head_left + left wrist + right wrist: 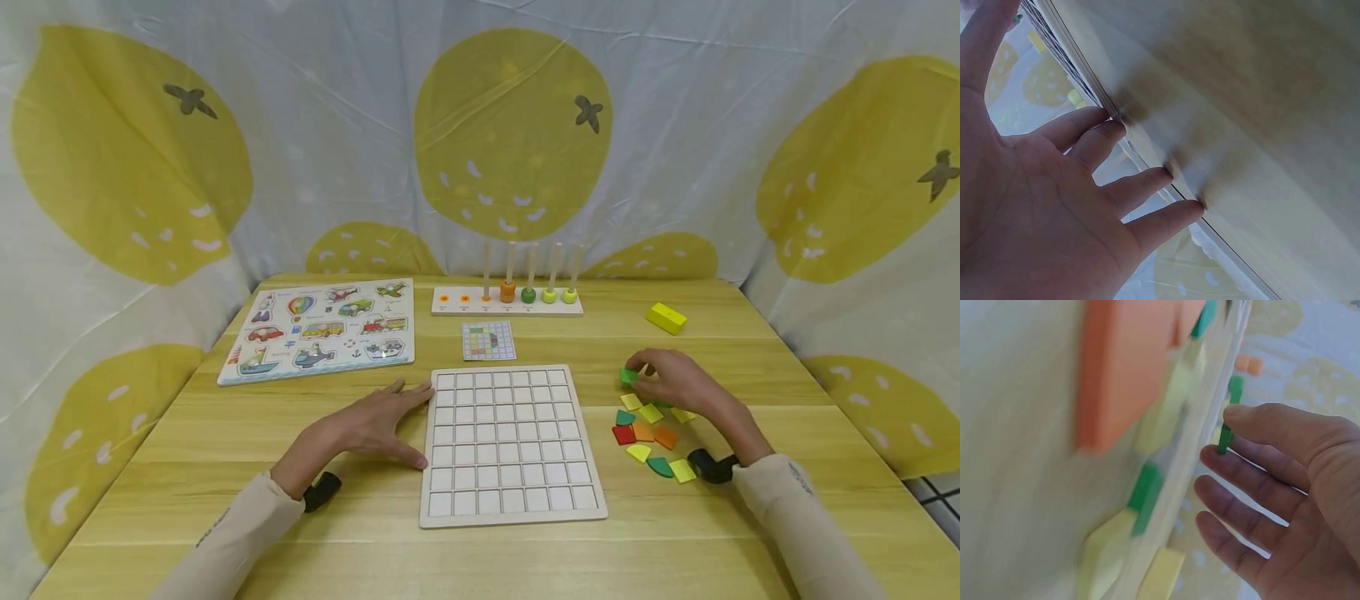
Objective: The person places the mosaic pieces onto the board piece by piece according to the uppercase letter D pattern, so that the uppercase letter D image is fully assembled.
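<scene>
Bares the palm of the left hand (1054,194) only in the left wrist view, fingers spread at the left edge of a pale wooden grid board (505,432). Farther right, near loose coloured flat pieces (643,431), pinches in the right hand (678,382) a thin green piece (1225,442) between thumb and fingertip, edge-on in the right wrist view, long axis steep.

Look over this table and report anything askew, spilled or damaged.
Nothing looks damaged or spilled. The loose tiles lie scattered at odd angles to the right of the grid board, and the yellow block sits askew, alone, farther back. Neither seems worrying.
</scene>
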`<state>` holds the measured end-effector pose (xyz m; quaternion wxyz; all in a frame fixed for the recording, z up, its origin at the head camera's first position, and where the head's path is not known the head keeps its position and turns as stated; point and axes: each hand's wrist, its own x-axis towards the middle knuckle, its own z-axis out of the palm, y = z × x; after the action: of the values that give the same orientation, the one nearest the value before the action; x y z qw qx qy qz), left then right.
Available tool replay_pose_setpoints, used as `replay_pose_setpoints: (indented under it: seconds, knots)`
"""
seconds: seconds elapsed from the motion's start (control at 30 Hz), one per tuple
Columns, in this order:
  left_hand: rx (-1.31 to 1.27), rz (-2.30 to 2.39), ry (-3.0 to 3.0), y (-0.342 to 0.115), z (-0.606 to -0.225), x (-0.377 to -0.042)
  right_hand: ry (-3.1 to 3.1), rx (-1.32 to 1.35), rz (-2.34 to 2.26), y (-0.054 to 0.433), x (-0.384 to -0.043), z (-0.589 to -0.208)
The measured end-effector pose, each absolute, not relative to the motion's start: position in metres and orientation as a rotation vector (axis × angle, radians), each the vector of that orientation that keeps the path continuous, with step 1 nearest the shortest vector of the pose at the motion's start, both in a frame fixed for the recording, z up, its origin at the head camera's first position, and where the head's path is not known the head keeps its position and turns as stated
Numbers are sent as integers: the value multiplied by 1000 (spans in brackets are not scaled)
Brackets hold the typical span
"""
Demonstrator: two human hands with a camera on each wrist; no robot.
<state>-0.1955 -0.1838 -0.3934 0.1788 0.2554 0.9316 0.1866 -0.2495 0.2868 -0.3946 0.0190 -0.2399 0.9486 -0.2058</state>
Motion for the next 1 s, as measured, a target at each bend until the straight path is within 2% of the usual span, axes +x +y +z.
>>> replay_pose_setpoints:
  seconds: [0.5,1.0]
  knots:
    - [723,521,2627,-184,-394,-196,2910,-979,-612,218,-251,-379]
    - [717,522,2627,-184,-395,-197,2878,-1090,-561,180,-251,-375]
